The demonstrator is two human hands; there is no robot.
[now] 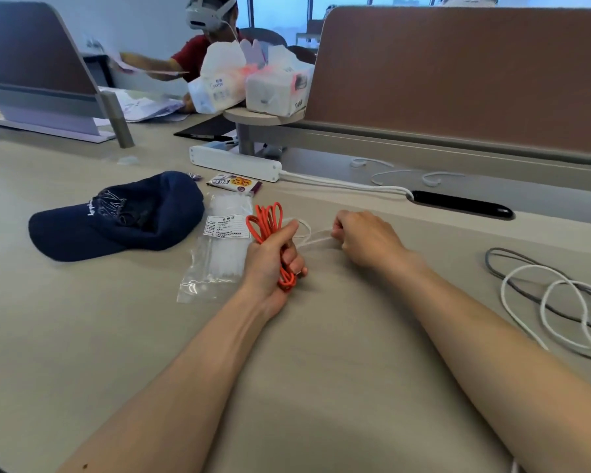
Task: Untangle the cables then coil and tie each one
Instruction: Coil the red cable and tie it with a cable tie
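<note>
Gripping the coiled orange cable (265,227) in your left hand (270,264), you pinch the white tie (316,242) with your right hand (365,240) just beside it; pull steadily and keep those loops bunched tight.

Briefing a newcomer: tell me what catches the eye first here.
The orange cable, coiled in the left hand at mid-desk, stands out most. Beside it the right hand pinches a thin white tie. A navy cap lies left of them; loose cables sprawl at the right edge.
</note>
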